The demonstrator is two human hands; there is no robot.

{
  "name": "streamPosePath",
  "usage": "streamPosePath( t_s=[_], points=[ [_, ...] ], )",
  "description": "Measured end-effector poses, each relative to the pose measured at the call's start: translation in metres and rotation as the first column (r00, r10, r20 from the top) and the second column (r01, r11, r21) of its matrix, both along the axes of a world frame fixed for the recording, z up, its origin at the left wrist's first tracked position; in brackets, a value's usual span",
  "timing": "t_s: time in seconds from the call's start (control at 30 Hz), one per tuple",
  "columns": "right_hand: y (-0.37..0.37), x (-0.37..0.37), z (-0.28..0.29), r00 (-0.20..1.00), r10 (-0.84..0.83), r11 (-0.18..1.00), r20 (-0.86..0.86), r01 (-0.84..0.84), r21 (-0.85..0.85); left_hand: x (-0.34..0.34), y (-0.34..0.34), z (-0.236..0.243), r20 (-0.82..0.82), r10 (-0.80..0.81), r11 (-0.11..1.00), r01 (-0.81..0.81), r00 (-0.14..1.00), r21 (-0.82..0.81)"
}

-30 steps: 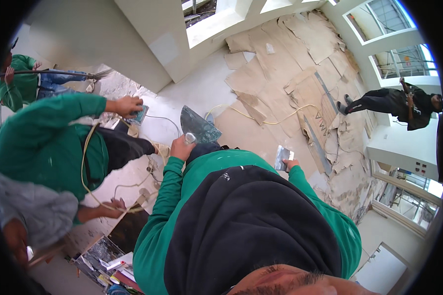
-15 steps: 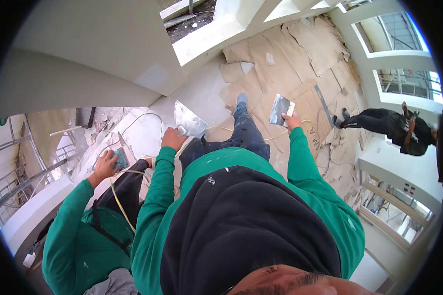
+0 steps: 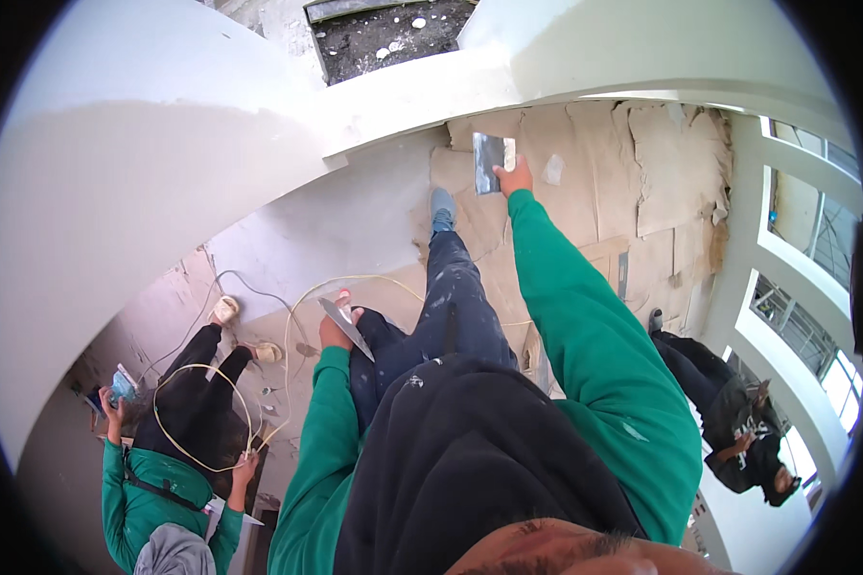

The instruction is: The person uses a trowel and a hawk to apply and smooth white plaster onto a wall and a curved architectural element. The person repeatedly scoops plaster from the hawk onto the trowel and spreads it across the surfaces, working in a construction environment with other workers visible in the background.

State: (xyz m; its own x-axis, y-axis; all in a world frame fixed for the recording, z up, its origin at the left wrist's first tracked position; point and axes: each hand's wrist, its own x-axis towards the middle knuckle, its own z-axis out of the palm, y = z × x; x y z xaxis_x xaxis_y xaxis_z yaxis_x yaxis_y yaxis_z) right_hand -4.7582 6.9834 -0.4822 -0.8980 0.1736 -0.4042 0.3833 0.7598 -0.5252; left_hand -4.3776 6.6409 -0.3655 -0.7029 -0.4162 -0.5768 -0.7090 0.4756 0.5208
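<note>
My right hand [image 3: 516, 178], arm stretched forward, is closed on a finishing trowel [image 3: 489, 163]. Its flat rectangular grey blade has pale smears and a light-coloured handle strip. Low in front of my left thigh, my left hand [image 3: 334, 335] grips a wide putty knife [image 3: 347, 328], its metal blade turned nearly edge-on. The fingers of that hand are partly hidden. Both tools are apart from the white curved wall [image 3: 403, 91] ahead of me, the trowel being the nearer one.
At left, a co-worker in a green top [image 3: 168, 489] holds a teal tool [image 3: 123, 385] and a looped yellow cord [image 3: 302, 292], which also runs past my legs. Brown cardboard sheets [image 3: 585, 172] cover the floor. Another person in black [image 3: 738, 422] is at right, by window openings [image 3: 796, 316].
My right hand has moved forward and left with the trowel. My left hand has dropped back, turning the putty knife edge-on. The view has swung; the co-worker now appears farther away, lower left.
</note>
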Motion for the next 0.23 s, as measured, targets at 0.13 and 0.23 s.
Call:
streamPosePath(
  t_s=[0.13,0.23],
  points=[
    [-0.018,-0.094,-0.050,0.993,0.023,0.997,-0.115,-0.032,-0.069,-0.028,0.049,-0.028,0.065,-0.101,0.951,0.077,0.993,0.301],
    [-0.015,-0.153,-0.094,0.988,0.076,0.996,-0.132,-0.080,-0.027,-0.048,0.087,-0.037,0.310,-0.083,0.884,-0.074,0.947,0.462]
  ],
)
